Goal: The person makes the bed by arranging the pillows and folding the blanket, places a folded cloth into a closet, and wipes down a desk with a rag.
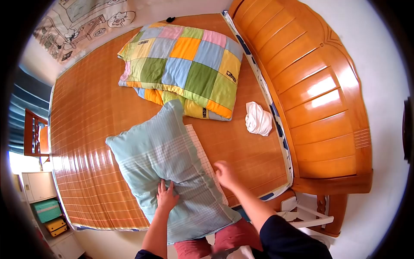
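A light teal plaid pillow lies on the bed mat, its near end reaching over the bed edge by my legs. My left hand rests on the pillow, palm down with fingers spread, and the fabric dips beneath it. From under the pillow's right side shows a strip of pale checked cloth. Beside that strip is my right hand, its fingers curled in; whether anything is inside them is hidden.
A folded patchwork quilt lies toward the far side of the brown bed mat. A crumpled white cloth sits near the wooden headboard. At the right stands a white rack; a wooden chair is at the left.
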`<state>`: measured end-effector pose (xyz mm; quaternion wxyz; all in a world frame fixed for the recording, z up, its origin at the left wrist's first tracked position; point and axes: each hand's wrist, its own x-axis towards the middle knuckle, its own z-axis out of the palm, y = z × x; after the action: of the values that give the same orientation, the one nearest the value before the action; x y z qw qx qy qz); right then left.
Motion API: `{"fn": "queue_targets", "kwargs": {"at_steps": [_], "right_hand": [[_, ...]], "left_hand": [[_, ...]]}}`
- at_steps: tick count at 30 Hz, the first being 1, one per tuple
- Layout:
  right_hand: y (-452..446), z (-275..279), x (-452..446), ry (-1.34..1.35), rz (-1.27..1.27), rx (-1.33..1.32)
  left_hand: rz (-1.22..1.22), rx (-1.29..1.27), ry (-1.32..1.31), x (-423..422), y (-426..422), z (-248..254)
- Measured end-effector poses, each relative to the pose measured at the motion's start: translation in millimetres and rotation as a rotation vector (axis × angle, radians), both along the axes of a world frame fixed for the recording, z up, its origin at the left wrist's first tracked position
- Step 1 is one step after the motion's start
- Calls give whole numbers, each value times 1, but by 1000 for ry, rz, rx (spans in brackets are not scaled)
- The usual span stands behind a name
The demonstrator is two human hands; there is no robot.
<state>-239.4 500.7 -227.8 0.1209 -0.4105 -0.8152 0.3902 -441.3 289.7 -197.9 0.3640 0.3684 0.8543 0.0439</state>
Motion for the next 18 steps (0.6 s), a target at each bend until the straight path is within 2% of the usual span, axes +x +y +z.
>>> {"fn": "queue_targets", "kwargs": {"at_steps": [3,5,6,9,12,14,18], "right_hand": [[72,-15,33,-146,-100,241],[118,-19,46,-341,-194,193],[140,-16,51,-413,-177,324],[185,-29,62,-605,-275,407],[214,-64,72,-669,-283,384],[223,-81,74,-604,-289,443],[233,-75,71,-619,-364,455]], "left_hand": [[-8,13,-12,-1,-1,-14],[-21,-13,-23,-4,4,-20],[-28,-31,-37,-5,5,-23],[-73,-50,-59,-14,7,-42],[-90,-106,-41,-14,15,-48],[-98,-118,-25,-13,18,-52],[-93,-96,-36,-14,16,-56]]}}
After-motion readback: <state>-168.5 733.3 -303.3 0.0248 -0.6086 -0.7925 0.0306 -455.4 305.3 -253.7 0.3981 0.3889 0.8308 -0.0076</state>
